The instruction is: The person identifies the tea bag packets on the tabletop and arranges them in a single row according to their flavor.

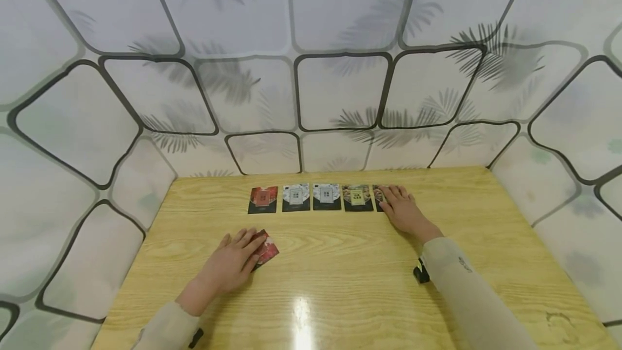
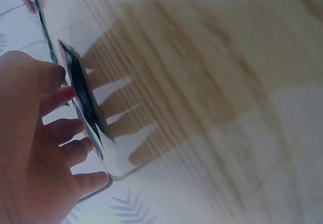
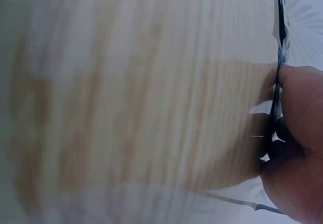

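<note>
Near the left middle of the table, my left hand [image 1: 230,261] rests with its fingers on a red and black flat packet [image 1: 266,250] that lies askew. In the left wrist view the thumb and fingers touch the same packet [image 2: 82,90], whose dark edge shows. My right hand [image 1: 405,210] lies on the last packet [image 1: 377,197] at the right end of a row, covering most of it. Its thumb meets the packet's edge in the right wrist view. The row also has a red packet [image 1: 263,200], two white ones [image 1: 296,197] and a yellow-green one [image 1: 358,198].
The wooden table [image 1: 340,296] ends at a patterned fabric wall [image 1: 340,91] behind the row, with similar walls on both sides. Black straps show at the cuffs of both sleeves. A bright reflection lies on the table near its front.
</note>
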Demonstrator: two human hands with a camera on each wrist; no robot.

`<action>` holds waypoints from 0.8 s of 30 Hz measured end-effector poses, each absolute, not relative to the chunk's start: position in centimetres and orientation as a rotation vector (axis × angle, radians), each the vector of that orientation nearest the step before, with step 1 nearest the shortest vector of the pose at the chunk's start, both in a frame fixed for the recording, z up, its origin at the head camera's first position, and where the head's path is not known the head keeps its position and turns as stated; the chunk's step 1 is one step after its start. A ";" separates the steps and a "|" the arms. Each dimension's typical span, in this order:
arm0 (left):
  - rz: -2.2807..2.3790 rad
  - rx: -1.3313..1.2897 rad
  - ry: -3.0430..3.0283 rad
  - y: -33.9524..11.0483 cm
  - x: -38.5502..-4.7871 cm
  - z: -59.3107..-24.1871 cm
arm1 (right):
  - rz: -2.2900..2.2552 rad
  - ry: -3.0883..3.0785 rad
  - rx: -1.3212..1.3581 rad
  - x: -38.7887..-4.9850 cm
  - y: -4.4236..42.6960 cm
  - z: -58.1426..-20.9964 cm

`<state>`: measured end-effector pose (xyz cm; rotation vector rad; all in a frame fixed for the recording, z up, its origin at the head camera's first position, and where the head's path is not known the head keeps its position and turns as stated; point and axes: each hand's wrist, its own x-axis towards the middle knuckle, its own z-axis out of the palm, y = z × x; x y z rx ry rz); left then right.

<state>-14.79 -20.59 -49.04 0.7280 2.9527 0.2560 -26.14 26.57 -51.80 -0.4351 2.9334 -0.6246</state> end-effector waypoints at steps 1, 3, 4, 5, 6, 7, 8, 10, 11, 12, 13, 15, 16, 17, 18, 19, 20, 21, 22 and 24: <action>0.256 0.723 2.952 -20.7 -14.8 -49.1 | -0.626 2.932 -0.435 -26.1 26.6 -51.8; 0.255 0.712 2.957 -21.1 -14.9 -49.1 | -0.630 2.930 -0.434 -26.1 26.6 -51.8; 0.266 0.706 2.959 -21.3 -14.9 -49.1 | -0.630 2.930 -0.434 -26.1 26.5 -51.8; 0.279 0.697 2.961 -21.4 -14.9 -49.1 | -0.631 2.931 -0.435 -26.1 26.5 -51.8; 0.290 0.688 2.963 -21.6 -14.9 -49.1 | -0.631 2.931 -0.436 -26.1 26.5 -51.7; 0.300 0.680 2.962 -21.8 -15.0 -49.1 | -0.632 2.932 -0.436 -26.1 26.5 -51.8; 0.301 0.677 2.966 -21.9 -15.0 -49.1 | -0.634 2.933 -0.435 -26.2 26.5 -51.7; 0.313 0.661 2.965 -22.2 -15.0 -49.1 | -0.637 2.936 -0.437 -26.2 26.5 -51.7; 0.313 0.655 2.965 -22.3 -15.0 -49.1 | -0.638 2.937 -0.438 -26.2 26.6 -51.7; 0.308 0.652 2.963 -22.4 -15.0 -49.1 | -0.641 2.937 -0.439 -26.2 26.6 -51.7; 0.309 0.648 2.960 -22.4 -15.0 -49.0 | -0.642 2.938 -0.441 -26.2 26.6 -51.7; 0.313 0.635 2.955 -22.6 -15.0 -49.0 | -0.639 2.938 -0.447 -26.2 26.6 -51.7; 0.315 0.631 2.955 -22.6 -15.0 -49.0 | -0.639 2.938 -0.448 -26.2 26.6 -51.8; 0.316 0.626 2.956 -22.7 -14.9 -49.0 | -0.637 2.938 -0.448 -26.2 26.6 -51.8; 0.317 0.624 2.960 -22.8 -14.9 -49.0 | -0.638 2.937 -0.449 -26.2 26.6 -51.8; 0.317 0.618 2.964 -22.9 -14.9 -49.0 | -0.635 2.938 -0.451 -26.1 26.6 -51.8; 0.317 0.609 2.971 -23.0 -14.9 -49.0 | -0.634 2.939 -0.453 -26.1 26.6 -51.8; 0.319 0.600 2.977 -23.0 -14.9 -49.0 | -0.633 2.941 -0.453 -26.1 26.6 -51.8; 0.316 0.588 2.983 -23.2 -14.9 -49.0 | -0.633 2.941 -0.452 -26.1 26.6 -51.9; 0.304 0.575 3.000 -23.4 -14.9 -49.1 | -0.631 2.945 -0.453 -26.1 26.6 -51.9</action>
